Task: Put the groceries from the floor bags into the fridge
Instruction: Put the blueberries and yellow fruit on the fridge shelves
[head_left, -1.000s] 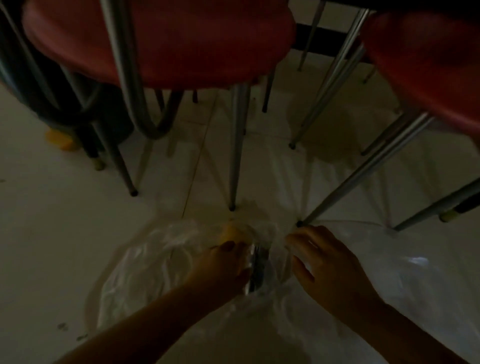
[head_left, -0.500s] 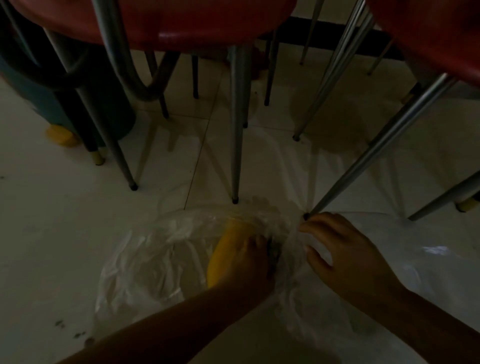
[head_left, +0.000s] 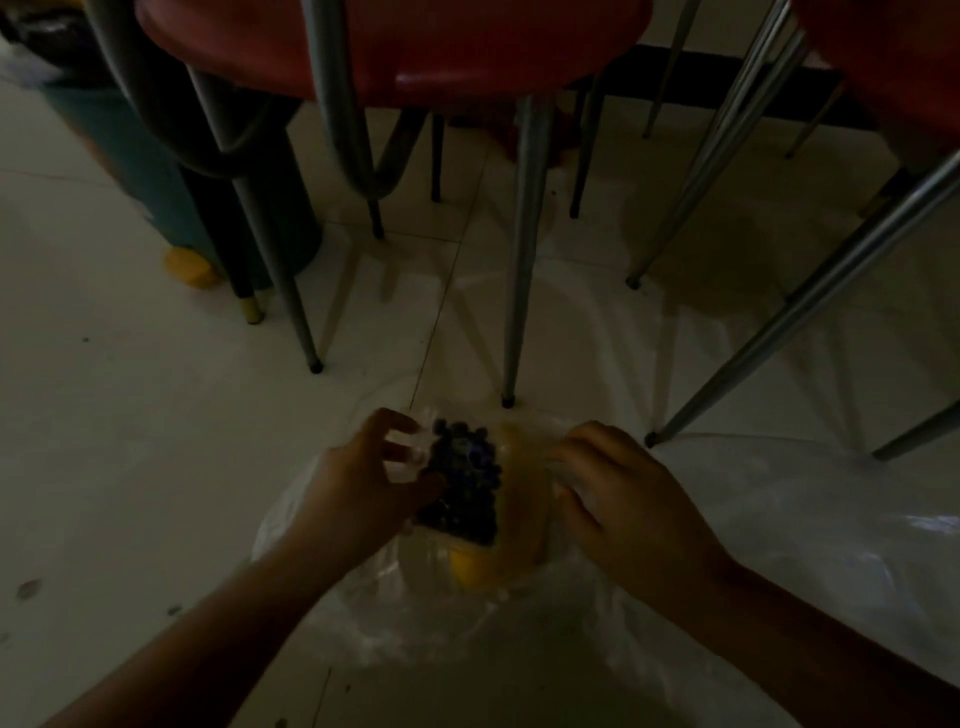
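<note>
A clear plastic bag (head_left: 332, 582) lies on the pale tiled floor in dim light. My left hand (head_left: 363, 488) grips a clear box of dark blueberries (head_left: 462, 483) and holds it just above the bag's mouth. A yellow fruit (head_left: 472, 569) shows under the box, inside the bag. My right hand (head_left: 623, 499) pinches the bag's plastic edge on the right side. A second clear bag (head_left: 831, 545) lies to the right. The fridge is out of view.
Red chairs (head_left: 467, 47) with thin metal legs (head_left: 522, 260) stand right behind the bags, one leg tip touching the bag's far edge. A teal bin (head_left: 156, 171) and a small yellow object (head_left: 189, 267) sit at the left. Open floor lies to the left.
My left hand was down inside the bag beside the yellow fruit; now it has come up holding the box of blueberries. My right hand still holds the bag's edge.
</note>
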